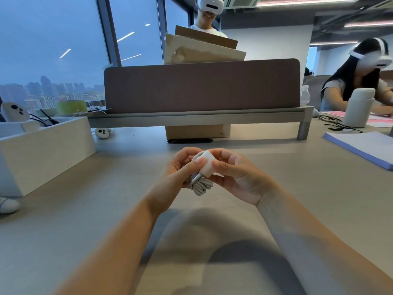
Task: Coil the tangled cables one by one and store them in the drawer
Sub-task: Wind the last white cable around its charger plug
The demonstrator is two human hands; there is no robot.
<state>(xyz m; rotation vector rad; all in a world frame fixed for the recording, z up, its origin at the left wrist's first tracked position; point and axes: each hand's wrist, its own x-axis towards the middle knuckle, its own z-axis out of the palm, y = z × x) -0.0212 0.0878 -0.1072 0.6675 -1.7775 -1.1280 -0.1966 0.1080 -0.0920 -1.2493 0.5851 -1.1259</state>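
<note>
Left hand (178, 167) wraps the soft, light cable coil (201, 186); right hand (238, 177) pinches its hard charger plug (207, 165). Coil maybe loose: hold its middle.

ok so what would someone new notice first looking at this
First the two hands low in the middle, above the desk: the left hand grips a coiled white cable and the right hand pinches its white charger block. Behind them a wide brown divider panel spans the desk, with an open white box at the left edge.
</note>
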